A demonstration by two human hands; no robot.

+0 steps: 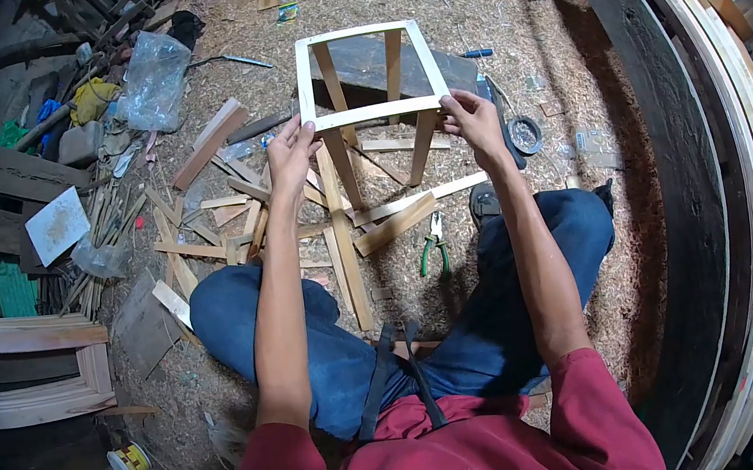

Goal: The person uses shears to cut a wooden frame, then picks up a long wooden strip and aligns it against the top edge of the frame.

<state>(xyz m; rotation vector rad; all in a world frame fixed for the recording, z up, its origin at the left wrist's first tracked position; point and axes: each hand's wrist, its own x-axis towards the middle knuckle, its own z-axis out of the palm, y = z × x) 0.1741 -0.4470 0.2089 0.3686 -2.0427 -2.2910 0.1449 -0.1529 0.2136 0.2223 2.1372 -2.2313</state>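
A small wooden stool frame [377, 113] stands upright in front of me, with a pale open rectangular top and wooden legs. At its near left corner, my left hand [292, 154] grips the frame between thumb and fingers. My right hand [474, 125] pinches the near right corner in the same way. Behind and partly under the frame lies a dark board [363, 61]. Green-handled pliers [433, 248] rest on the ground between my legs, near a loose wooden strip [396, 224].
Wood offcuts [340, 249] lie scattered over the shavings. A roll of dark tape [524, 135] sits at the right. Long stacked boards [751, 186] line the far right; a clear plastic bag [155, 82] and a wooden frame [33, 408] are at the left.
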